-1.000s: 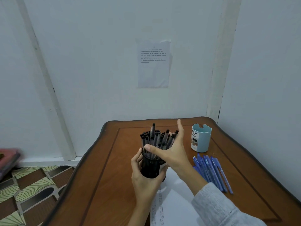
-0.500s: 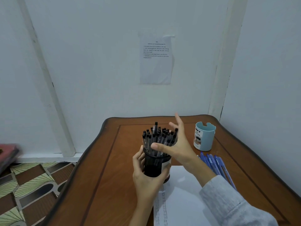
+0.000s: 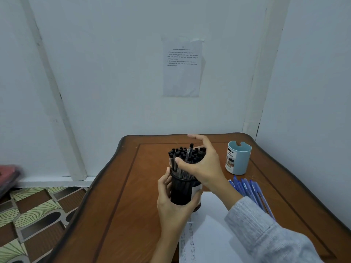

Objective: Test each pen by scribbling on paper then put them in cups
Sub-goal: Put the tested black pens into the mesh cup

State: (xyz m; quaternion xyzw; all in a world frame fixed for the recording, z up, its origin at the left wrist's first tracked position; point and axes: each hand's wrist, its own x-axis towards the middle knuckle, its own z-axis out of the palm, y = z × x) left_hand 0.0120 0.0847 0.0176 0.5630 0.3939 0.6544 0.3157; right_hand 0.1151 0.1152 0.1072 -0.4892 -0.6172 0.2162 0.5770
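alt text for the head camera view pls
A left hand grips a black cup packed with black pens while the right hand reaches over them. A blue cup, blue pens and paper sit on the wooden table.

A black cup [image 3: 180,192] of black-capped pens [image 3: 182,152] against a reddish-brown bench [image 3: 117,205] bordered by a dark inlaid line. The second cup [image 3: 240,160] is pale blue with a white label; the loose pens [image 3: 247,188] are blue. The paper [image 3: 210,234] is white, the sleeve [image 3: 266,234] grey and finely ribbed, the wall [image 3: 114,73] plain white. The floor [image 3: 34,211] carries green, brown and cream fan-patterned tiles.
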